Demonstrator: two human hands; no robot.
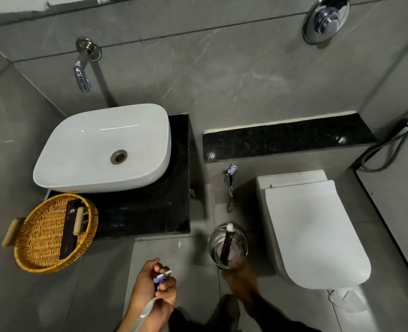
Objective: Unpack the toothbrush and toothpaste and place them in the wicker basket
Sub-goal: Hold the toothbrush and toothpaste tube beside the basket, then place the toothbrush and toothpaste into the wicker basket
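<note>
The wicker basket [37,238] rests on the front left corner of the black counter [150,212] and overhangs its edge. Inside it lie a flat dark box [70,236] and a small cream roll [78,220]. My left hand [155,288], low in the middle of the view, is shut on a small purple-and-white toothpaste tube [162,277] and a white toothbrush handle [147,310]. My right hand [241,276] is blurred at the near rim of a steel bin [213,238]. A dark, narrow package [226,245] stands in that bin. Whether the fingers touch it is unclear.
A white basin [83,149] fills the back of the counter under a wall tap [82,73]. To the right stands a white toilet [313,228] with its lid down, below a black ledge [286,140]. A spray hose [230,183] hangs between them. The floor is grey tile.
</note>
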